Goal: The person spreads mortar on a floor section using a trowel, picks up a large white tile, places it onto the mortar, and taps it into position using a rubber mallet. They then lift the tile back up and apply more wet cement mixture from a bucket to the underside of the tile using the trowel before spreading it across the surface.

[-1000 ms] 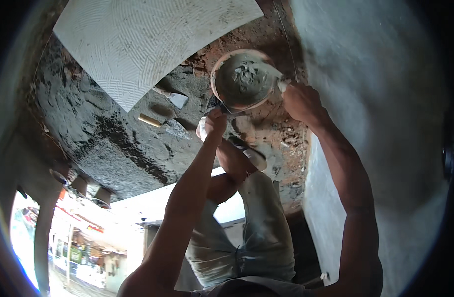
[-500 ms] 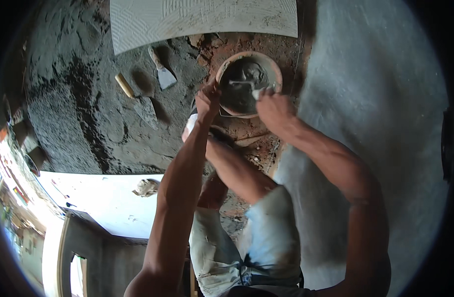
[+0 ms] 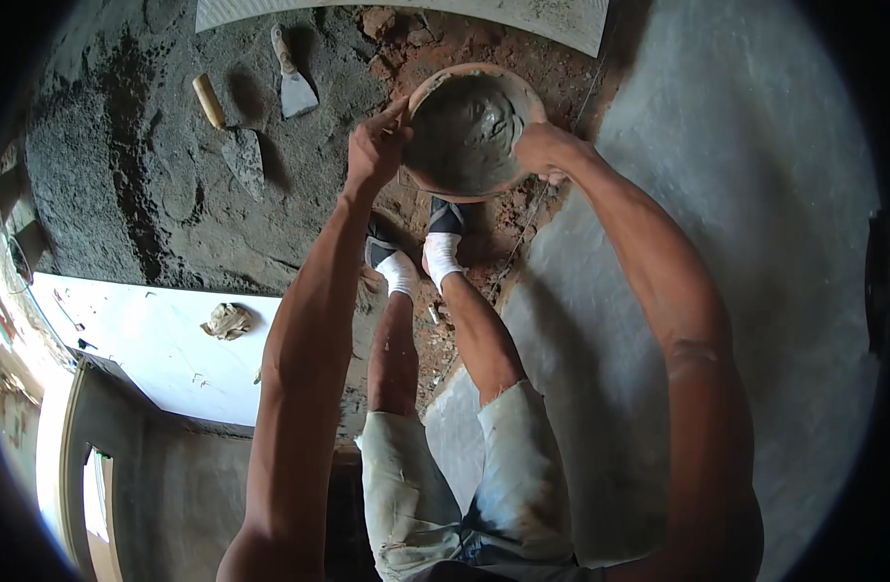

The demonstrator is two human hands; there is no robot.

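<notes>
A round clay-coloured bowl [image 3: 476,70] holds wet grey mortar [image 3: 460,141], smooth and glossy in places. My left hand [image 3: 377,147] grips its left rim, with fingers closed along the outside edge. On the right side my right hand [image 3: 547,148] clasps the rim, its fingers partly tucked under the outer wall. Both arms are stretched forward. To the left, a trowel [image 3: 241,163] with a wooden handle and a putty knife [image 3: 297,94] with a flat metal blade lie on grey, rough mortar.
Grey damp mortar [image 3: 86,194] spreads over the floor at left. A pale sheet with a ridged back [image 3: 503,17] lies beyond the bowl. Smooth grey floor [image 3: 755,194] runs along the right. My feet stand on reddish soil just below the bowl. A crumpled cloth [image 3: 227,321] rests on a white panel [image 3: 174,364].
My right hand was over the mortar, pinching something whitish; now it holds the rim. The bowl appears larger, nearer to me. My legs have straightened, and both feet now show below it.
</notes>
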